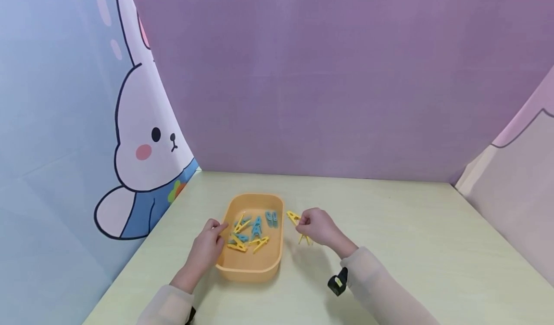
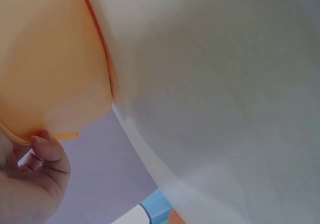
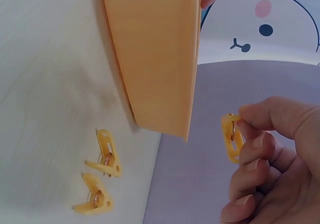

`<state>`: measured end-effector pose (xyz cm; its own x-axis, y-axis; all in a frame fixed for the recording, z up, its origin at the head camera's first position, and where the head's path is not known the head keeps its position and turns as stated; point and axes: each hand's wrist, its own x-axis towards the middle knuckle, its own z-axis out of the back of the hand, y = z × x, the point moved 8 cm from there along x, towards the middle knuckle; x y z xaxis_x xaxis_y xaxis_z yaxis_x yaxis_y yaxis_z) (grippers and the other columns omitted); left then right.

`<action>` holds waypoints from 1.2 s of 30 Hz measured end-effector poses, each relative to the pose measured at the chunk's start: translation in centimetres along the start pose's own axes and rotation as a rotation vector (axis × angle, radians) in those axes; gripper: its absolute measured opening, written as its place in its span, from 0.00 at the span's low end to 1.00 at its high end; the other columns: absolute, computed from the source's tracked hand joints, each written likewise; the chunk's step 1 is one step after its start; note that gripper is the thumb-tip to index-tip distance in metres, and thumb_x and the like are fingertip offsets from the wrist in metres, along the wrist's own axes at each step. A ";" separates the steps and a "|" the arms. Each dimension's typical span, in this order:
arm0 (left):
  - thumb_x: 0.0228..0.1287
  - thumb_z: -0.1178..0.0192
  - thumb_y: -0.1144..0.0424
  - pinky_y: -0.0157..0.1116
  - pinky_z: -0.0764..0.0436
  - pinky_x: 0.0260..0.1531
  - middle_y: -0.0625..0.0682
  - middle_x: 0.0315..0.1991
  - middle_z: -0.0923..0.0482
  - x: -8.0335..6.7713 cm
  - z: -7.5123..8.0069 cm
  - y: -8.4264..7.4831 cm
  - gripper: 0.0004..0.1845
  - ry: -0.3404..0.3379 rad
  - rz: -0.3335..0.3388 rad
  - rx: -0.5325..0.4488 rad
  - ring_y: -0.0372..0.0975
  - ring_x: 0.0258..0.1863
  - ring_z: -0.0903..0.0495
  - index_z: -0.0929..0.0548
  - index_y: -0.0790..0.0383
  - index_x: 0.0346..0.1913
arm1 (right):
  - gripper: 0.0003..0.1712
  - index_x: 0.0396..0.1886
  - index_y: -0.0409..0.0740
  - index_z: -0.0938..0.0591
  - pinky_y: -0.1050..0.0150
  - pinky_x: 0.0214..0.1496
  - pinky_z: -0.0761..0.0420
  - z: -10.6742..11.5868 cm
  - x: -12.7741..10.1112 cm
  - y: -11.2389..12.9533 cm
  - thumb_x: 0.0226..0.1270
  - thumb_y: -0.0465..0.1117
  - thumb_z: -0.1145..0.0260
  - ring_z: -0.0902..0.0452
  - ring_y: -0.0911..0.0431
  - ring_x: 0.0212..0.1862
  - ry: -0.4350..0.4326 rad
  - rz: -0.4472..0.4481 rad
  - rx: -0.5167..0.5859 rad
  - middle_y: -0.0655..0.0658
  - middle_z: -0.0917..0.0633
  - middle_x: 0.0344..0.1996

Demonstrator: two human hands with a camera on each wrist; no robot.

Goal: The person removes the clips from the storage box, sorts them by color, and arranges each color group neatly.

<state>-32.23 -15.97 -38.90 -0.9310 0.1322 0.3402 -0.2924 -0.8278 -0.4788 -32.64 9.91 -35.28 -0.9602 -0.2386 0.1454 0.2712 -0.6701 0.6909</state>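
Just right of the orange tray (image 1: 251,269), at lower centre of the head view, the right hand (image 1: 318,227) pinches a yellow clothespin (image 3: 232,138) in its grip above the desk (image 1: 411,248). Two more yellow clothespins (image 3: 102,176) lie beside the tray. The left hand (image 1: 207,248) holds the tray's rim. Sorting yellow pins out seems underway; next likely calls for setting this one beside them.

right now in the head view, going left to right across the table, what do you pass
left hand gripping the tray's left rim → orange tray with yellow and blue clothespins inside → yellow clothespin pinched in the right hand
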 end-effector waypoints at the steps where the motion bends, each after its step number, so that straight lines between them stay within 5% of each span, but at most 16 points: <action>1: 0.55 0.45 0.78 0.32 0.31 0.23 0.53 0.39 0.34 0.0 0.0 0.0 0.20 -0.001 -0.001 0.000 0.39 0.26 0.33 0.23 0.73 0.53 | 0.08 0.17 0.42 0.23 0.66 0.22 0.30 0.1 0.0 -0.1 0.51 0.32 0.36 0.32 0.59 0.20 -0.005 -0.008 0.006 0.51 0.25 0.17; 36: 0.57 0.45 0.77 0.34 0.29 0.25 0.54 0.41 0.34 0.1 -0.1 -0.1 0.19 0.022 0.005 0.011 0.40 0.28 0.31 0.24 0.74 0.53 | 0.06 0.20 0.38 0.22 0.65 0.21 0.33 3.0 -1.3 -5.3 0.54 0.34 0.36 0.36 0.58 0.19 -0.211 -0.172 0.096 0.49 0.25 0.16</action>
<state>-32.33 -15.81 -38.85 -0.9371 0.1399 0.3196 -0.2854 -0.8345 -0.4713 -33.06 15.83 -36.99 -0.9871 0.0309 0.1571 0.1049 -0.6159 0.7808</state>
